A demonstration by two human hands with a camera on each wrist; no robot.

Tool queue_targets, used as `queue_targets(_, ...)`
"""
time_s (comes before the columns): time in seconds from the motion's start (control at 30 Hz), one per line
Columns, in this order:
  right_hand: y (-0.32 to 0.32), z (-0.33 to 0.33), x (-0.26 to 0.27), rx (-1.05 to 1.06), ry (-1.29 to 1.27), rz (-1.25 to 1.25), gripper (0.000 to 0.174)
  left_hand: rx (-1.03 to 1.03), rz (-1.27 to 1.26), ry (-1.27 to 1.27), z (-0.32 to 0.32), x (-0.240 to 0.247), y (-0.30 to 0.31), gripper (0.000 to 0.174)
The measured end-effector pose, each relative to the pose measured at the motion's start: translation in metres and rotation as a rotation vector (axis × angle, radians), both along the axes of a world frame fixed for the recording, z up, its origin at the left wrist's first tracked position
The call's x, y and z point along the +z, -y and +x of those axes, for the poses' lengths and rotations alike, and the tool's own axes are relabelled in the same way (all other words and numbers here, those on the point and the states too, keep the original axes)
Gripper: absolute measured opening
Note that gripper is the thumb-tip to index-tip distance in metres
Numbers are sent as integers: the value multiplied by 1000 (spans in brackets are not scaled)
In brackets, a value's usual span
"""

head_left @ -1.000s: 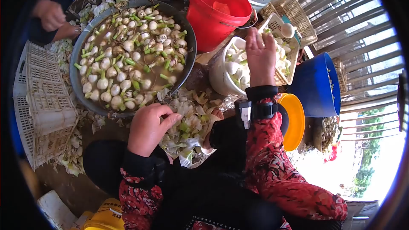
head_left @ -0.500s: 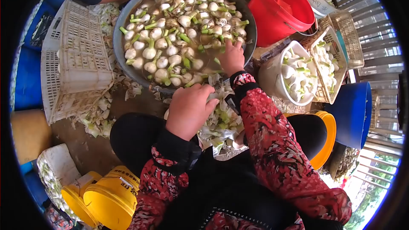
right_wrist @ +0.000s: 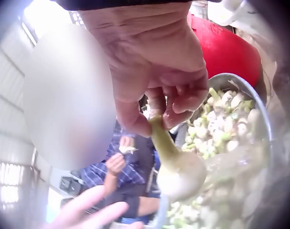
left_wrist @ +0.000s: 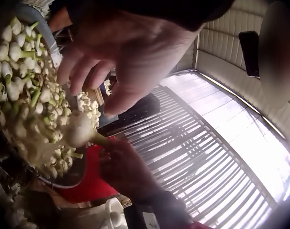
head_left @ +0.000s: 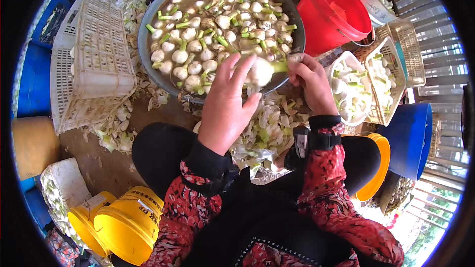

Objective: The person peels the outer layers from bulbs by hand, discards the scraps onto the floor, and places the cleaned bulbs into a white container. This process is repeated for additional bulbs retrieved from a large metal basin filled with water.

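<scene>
In the head view my right hand [head_left: 312,83] pinches a garlic bulb [head_left: 260,72] by its green stem, above the near right rim of a grey tub [head_left: 147,54] full of bulbs in murky water. The right wrist view shows the stem [right_wrist: 161,140] between thumb and fingertips, with the pale bulb hanging below. My left hand [head_left: 228,106] is beside the bulb, thumb and fingers spread and holding nothing. In the left wrist view, a gap shows between the left thumb and the bulb [left_wrist: 79,129].
Peeled garlic skins [head_left: 267,128] lie between me and the tub. To the right stand a red bucket [head_left: 321,24], a white bucket [head_left: 352,89] and a crate [head_left: 383,113] of cleaned bulbs, and a blue bin [head_left: 408,138]. Stacked crates [head_left: 104,64] stand left. Another person sits across [right_wrist: 114,169].
My right hand was over the white bucket with a bulb in the air nearby, then reached into the tub, and now holds a bulb up. My left hand has moved up near that bulb.
</scene>
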State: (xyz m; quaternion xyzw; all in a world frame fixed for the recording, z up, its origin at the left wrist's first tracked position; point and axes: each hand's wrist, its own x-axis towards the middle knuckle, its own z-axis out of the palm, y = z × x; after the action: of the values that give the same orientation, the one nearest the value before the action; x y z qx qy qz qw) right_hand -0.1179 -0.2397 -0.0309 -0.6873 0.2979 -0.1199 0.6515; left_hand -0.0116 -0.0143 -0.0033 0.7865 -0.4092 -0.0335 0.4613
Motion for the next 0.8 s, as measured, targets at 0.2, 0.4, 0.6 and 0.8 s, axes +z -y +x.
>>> queue_targets(0.2, -68, -13, 25, -114, 254, 326, 80, -183, -230, -398, -6, 1, 8, 63)
queue_targets(0.4, -85, -32, 37, -39, 251, 246, 84, -180, -140, -875, -10, 8, 5, 53)
queue_targets(0.6, -98, -43, 41, -9, 210, 303, 64, -67, -72, -302, -7, -5, 7, 29)
queue_targets(0.8, -96, -51, 37, -45, 306, 603, 55, -78, -356, -661, -9, 1, 7, 21)
